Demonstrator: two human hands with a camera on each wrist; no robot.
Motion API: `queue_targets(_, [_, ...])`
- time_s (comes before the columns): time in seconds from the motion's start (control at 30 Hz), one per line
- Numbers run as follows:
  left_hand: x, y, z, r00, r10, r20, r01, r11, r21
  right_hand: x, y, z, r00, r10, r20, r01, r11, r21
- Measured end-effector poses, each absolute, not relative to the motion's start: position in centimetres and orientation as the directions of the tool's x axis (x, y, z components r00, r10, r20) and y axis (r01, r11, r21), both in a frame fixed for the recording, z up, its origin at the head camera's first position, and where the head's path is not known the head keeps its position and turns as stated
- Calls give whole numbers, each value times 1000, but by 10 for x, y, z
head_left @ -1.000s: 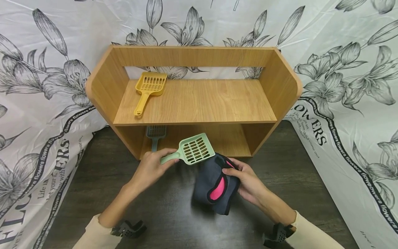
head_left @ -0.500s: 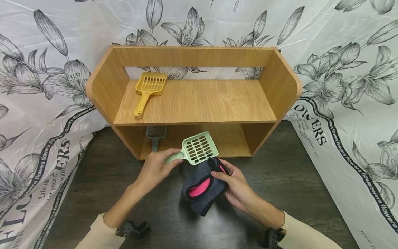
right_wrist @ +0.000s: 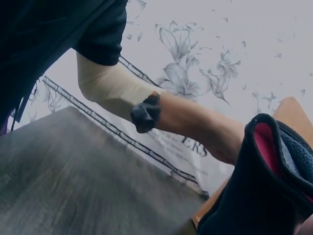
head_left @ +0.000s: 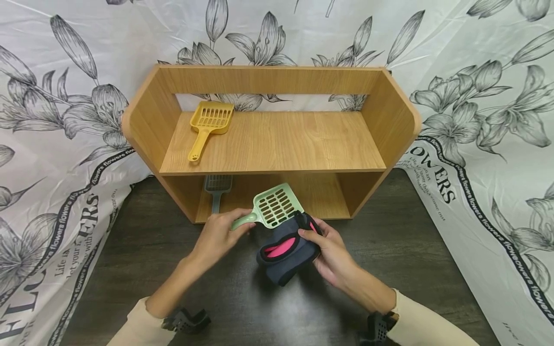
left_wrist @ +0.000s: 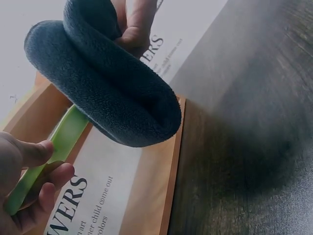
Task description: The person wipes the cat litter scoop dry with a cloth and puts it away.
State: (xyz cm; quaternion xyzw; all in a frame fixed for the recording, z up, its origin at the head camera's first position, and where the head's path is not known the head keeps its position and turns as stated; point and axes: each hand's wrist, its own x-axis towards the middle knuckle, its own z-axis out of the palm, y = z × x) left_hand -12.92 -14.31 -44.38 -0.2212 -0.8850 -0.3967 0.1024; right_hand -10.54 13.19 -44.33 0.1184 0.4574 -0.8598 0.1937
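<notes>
My left hand [head_left: 220, 234] grips the handle of a pale green slotted litter scoop [head_left: 275, 205], its head tilted up toward the right. In my right hand [head_left: 335, 254] is a folded dark blue fabric item [head_left: 283, 262] with black edging and a pink lining, held between thumb and fingers. The fabric's upper edge overlaps the scoop's lower right corner; whether they touch I cannot tell. In the left wrist view the fuzzy side of the fabric item [left_wrist: 102, 78] hides most of the scoop's head, leaving the handle [left_wrist: 68, 132] visible.
A two-level wooden shelf [head_left: 277, 144] stands ahead on the dark tabletop [head_left: 216, 307]. On its upper board lies a yellow litter scoop [head_left: 209, 126], at the left. A grey scoop [head_left: 218, 187] sits at the left of the lower level. Flower-printed sheeting [head_left: 476, 120] surrounds the table.
The fabric item in my right hand has shifted left, turned, and come up against the scoop's corner in the head view. My left hand has brought the green scoop slightly right.
</notes>
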Motion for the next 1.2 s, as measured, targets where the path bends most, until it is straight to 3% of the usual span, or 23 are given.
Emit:
queue_targets(0.27, [-127,-149,-446,-894,244,376,445,576,685,-117,145,-443,-924,-164,-345,381,-479,-791])
queue_targets(0.7, [-127,-137,-457,-891,124,437,432,530,730,-111,123,-451,-937,-235,-257,335,-403,-852])
queue_targets(0.93, [-127,-129,-461,-887,89,453,425,541,726,-105,102,-450,-923,-257,-286,374,-424,-825])
queue_targets(1.2, [-124,-127,-466,-873,98,477,444,561,698,-115,105,-445,-934,-169,-313,356,-465,-810])
